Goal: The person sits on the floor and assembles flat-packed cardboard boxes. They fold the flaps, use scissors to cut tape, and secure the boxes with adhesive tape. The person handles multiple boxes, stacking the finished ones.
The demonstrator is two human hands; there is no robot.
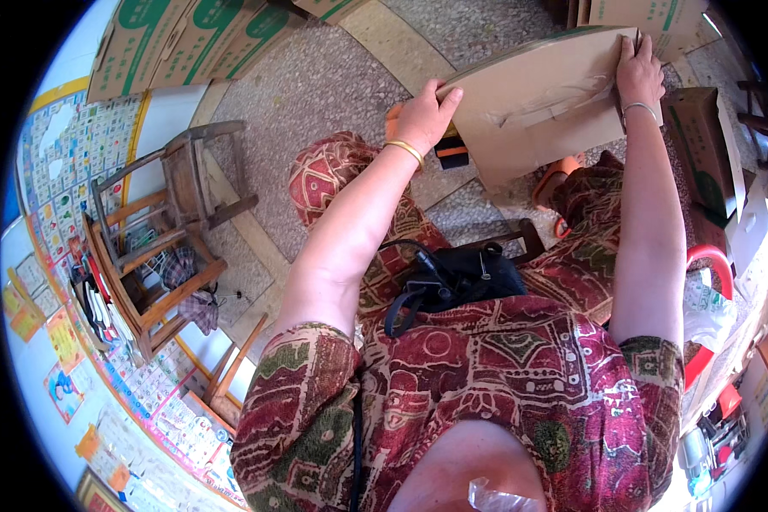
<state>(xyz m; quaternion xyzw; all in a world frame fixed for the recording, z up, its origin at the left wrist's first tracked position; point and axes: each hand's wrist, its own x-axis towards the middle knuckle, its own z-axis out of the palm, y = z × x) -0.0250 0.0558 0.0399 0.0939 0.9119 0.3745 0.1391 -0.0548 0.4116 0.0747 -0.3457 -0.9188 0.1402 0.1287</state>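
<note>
In front of me is a brown cardboard box [529, 107], its plain side facing me, with a wrinkled clear strip of tape across it. My left hand [424, 118] is closed on its left edge, thumb on the near side. At the upper right corner, my right hand [640, 78] grips the edge with the fingers over the top. Just below my left hand lies an orange and black object [452, 154], partly hidden by the cardboard, so its kind is unclear. The box's far side is hidden from view.
Flattened cartons [188, 43] with green print lean at the far left. A wooden chair [175, 183] stands at left. A brown carton [704, 149] and a red-rimmed container [710, 256] with plastic bags are at right. On my lap rests a black bag [461, 273].
</note>
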